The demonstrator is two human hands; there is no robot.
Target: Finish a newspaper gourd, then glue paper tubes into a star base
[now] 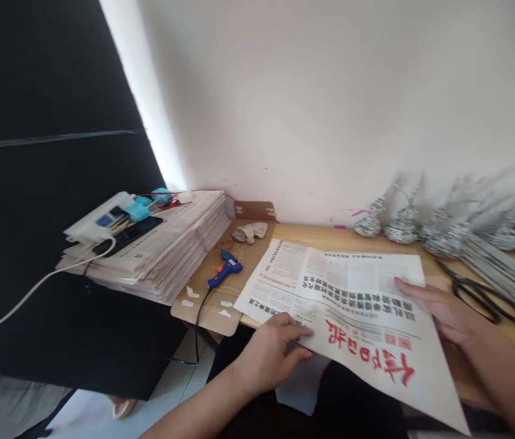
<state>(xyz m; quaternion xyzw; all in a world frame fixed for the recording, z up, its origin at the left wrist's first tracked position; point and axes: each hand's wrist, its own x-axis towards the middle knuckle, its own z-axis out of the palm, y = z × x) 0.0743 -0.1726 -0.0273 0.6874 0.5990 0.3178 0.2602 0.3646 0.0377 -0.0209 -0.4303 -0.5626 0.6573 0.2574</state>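
Note:
A newspaper sheet (353,299) with red and black print lies over the wooden table (303,233), its near edge lifted and hanging past the table's front. With thumb and fingers, my left hand (275,347) pinches that near edge. My right hand (449,314) holds the sheet's right side, one finger stretched over the top face and the others partly hidden at the margin. Just right of it lie black-handled scissors (472,299), their blades partly out of sight.
Several shapes woven from rolled paper (401,225) stand along the wall, beside a bundle of paper rods (508,277). Left of the sheet, a blue glue gun (226,270) and a crumpled cloth (250,231) rest on cardboard (202,305). A tall newspaper stack (193,238) carries a phone (133,235).

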